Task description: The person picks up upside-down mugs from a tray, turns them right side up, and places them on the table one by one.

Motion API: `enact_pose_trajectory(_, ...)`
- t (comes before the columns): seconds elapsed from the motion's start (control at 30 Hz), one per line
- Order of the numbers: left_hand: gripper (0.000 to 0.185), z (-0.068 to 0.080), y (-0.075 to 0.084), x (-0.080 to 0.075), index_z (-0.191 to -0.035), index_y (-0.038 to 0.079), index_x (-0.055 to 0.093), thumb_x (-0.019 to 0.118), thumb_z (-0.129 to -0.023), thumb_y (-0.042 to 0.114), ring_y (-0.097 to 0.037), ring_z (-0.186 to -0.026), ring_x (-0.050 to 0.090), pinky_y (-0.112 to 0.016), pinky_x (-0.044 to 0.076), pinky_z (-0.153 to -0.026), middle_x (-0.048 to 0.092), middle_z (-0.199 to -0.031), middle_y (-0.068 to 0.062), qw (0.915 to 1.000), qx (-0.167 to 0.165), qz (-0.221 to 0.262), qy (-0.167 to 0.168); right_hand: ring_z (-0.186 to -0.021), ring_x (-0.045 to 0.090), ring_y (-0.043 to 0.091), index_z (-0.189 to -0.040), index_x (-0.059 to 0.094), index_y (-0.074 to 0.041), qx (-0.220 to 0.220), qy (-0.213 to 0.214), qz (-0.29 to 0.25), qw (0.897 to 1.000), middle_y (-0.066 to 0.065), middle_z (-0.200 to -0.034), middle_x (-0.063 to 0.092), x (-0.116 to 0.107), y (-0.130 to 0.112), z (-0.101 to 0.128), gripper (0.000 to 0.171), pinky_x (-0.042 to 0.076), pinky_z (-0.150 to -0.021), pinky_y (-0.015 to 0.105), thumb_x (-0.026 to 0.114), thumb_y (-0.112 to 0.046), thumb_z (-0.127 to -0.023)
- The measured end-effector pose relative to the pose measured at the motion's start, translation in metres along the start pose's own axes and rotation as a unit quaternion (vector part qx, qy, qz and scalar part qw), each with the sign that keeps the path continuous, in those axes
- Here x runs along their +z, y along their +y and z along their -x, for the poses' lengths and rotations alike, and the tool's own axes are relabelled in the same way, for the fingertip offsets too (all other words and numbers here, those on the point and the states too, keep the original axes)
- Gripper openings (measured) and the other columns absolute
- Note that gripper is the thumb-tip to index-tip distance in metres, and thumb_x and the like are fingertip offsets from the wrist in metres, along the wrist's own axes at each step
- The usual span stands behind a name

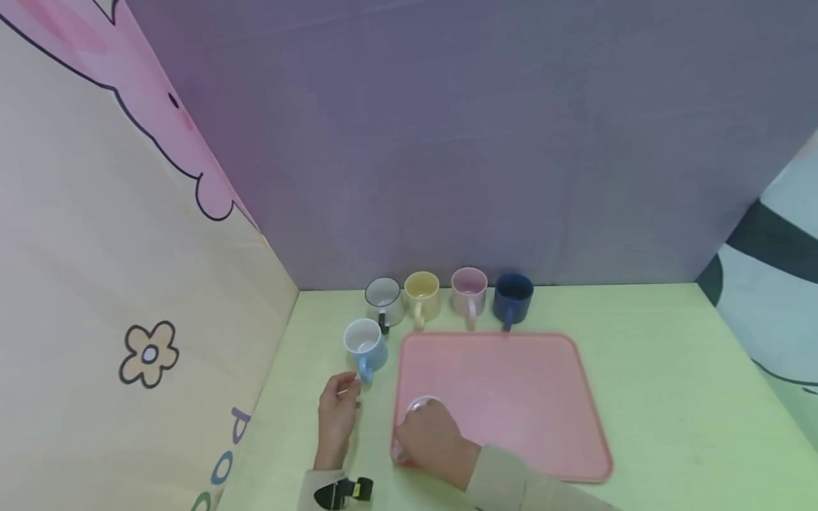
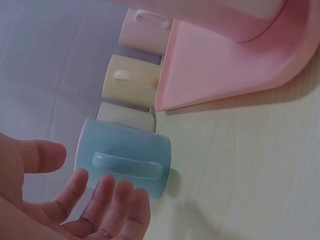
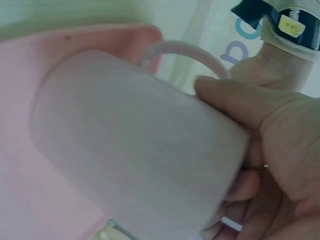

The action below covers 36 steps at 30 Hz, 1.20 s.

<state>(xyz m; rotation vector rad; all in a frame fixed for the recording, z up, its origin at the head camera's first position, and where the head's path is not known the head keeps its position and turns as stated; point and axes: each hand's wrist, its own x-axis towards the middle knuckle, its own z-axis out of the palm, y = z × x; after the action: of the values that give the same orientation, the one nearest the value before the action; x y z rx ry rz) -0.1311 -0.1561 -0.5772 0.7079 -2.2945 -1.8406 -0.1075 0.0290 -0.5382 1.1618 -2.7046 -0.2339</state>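
At the near left corner of the pink tray (image 1: 505,397), my right hand (image 1: 431,436) grips a pale pink mug (image 3: 135,140) by its rim. The right wrist view shows fingers at the rim and the thumb near the handle; the mug's base is against or just over the tray floor, I cannot tell which. Left of the tray stands a light blue mug (image 1: 367,349), upright, its handle facing me. My left hand (image 1: 337,419) is just short of that handle, fingers loosely bent with nothing held. In the left wrist view its fingertips overlap the blue mug (image 2: 125,142).
Along the back wall stand a white mug with black handle (image 1: 385,301), a yellow mug (image 1: 422,294), a pink mug (image 1: 469,291) and a navy mug (image 1: 513,298). All stand behind the tray's far edge. Printed side walls (image 1: 147,270) bound the pale green table (image 1: 664,397).
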Motion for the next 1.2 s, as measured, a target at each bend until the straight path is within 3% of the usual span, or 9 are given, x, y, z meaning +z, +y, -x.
enact_pose_trajectory(0.27, 0.027, 0.001, -0.005, 0.0, -0.124, -0.003, 0.062, 0.059, -0.101, 0.012, -0.014, -0.09, 0.064, -0.03, 0.057, -0.077, 0.066, -0.113, -0.017, 1.0, 0.007, 0.003, 0.001, -0.058, 0.051, 0.006, -0.071, 0.073, -0.031, -0.026, 0.028, -0.054, 0.998, -0.011, -0.062, 0.062, 0.012, 0.006, 0.003, 0.012, 0.048, -0.06, 0.024, 0.079, -0.041, -0.076)
enact_pose_trajectory(0.43, 0.026, 0.001, -0.007, 0.001, -0.122, -0.002, 0.063, 0.059, -0.101, 0.013, -0.018, -0.093, 0.065, -0.031, 0.057, -0.079, 0.067, -0.111, -0.016, 1.0, 0.001, 0.003, 0.0, -0.06, 0.056, 0.004, -0.076, 0.075, -0.033, -0.047, 0.068, -0.048, 0.995, -0.014, -0.064, 0.065, 0.011, 0.011, 0.006, 0.014, 0.048, -0.061, 0.022, 0.082, -0.045, -0.076)
enact_pose_trajectory(0.63, 0.025, 0.001, -0.009, 0.002, -0.121, -0.001, 0.063, 0.059, -0.102, 0.014, -0.02, -0.093, 0.064, -0.031, 0.057, -0.079, 0.066, -0.109, -0.014, 1.0, -0.004, 0.0, -0.003, -0.064, 0.059, 0.005, -0.077, 0.075, -0.032, -0.051, 0.066, -0.059, 0.995, -0.013, -0.066, 0.064, 0.018, 0.019, 0.008, 0.022, 0.051, -0.064, 0.024, 0.077, -0.054, -0.082)
enact_pose_trajectory(0.73, 0.025, 0.001, -0.008, 0.003, -0.12, -0.002, 0.063, 0.059, -0.102, 0.014, -0.017, -0.091, 0.064, -0.032, 0.057, -0.078, 0.066, -0.106, -0.014, 1.0, -0.002, 0.001, -0.003, -0.063, 0.058, 0.007, -0.073, 0.072, -0.03, -0.039, 0.082, -0.091, 0.992, -0.012, -0.063, 0.06, 0.021, 0.025, 0.009, 0.028, 0.05, -0.063, 0.024, 0.075, -0.056, -0.085)
enact_pose_trajectory(0.8, 0.024, 0.001, -0.007, 0.003, -0.12, -0.001, 0.063, 0.059, -0.102, 0.015, -0.016, -0.089, 0.064, -0.031, 0.057, -0.078, 0.067, -0.105, -0.014, 1.0, -0.003, 0.0, -0.003, -0.061, 0.056, 0.007, -0.07, 0.069, -0.028, -0.032, 0.106, -0.112, 0.988, -0.012, -0.06, 0.056, 0.022, 0.03, 0.01, 0.025, 0.048, -0.059, 0.025, 0.075, -0.046, -0.086)
enact_pose_trajectory(0.97, 0.026, 0.004, -0.005, 0.004, -0.121, -0.001, 0.063, 0.059, -0.103, 0.017, -0.016, -0.09, 0.065, -0.033, 0.057, -0.08, 0.069, -0.107, -0.013, 0.9998, -0.006, -0.003, -0.017, -0.056, 0.048, 0.008, -0.065, 0.062, -0.024, -0.002, 0.152, -0.16, 0.975, -0.011, -0.057, 0.05, 0.024, 0.044, 0.012, 0.02, 0.039, -0.05, 0.024, 0.077, -0.021, -0.076)
enact_pose_trajectory(1.1, 0.024, 0.007, -0.005, 0.006, -0.12, -0.002, 0.063, 0.06, -0.102, 0.015, -0.015, -0.088, 0.066, -0.034, 0.058, -0.08, 0.071, -0.104, -0.013, 0.9995, -0.002, 0.005, -0.031, -0.061, 0.05, 0.004, -0.079, 0.074, -0.027, 0.048, 0.13, -0.225, 0.965, -0.014, -0.066, 0.059, 0.026, 0.055, 0.015, 0.008, 0.042, -0.053, 0.02, 0.077, -0.027, -0.086)
enact_pose_trajectory(1.2, 0.025, 0.008, -0.005, 0.009, -0.119, -0.004, 0.063, 0.06, -0.101, 0.012, -0.013, -0.084, 0.067, -0.03, 0.057, -0.076, 0.072, -0.1, -0.014, 0.9991, 0.007, 0.013, -0.039, -0.07, 0.057, 0.001, -0.094, 0.08, -0.027, 0.106, 0.101, -0.29, 0.946, -0.014, -0.078, 0.068, 0.027, 0.062, 0.018, 0.008, 0.047, -0.06, 0.02, 0.074, -0.033, -0.092)
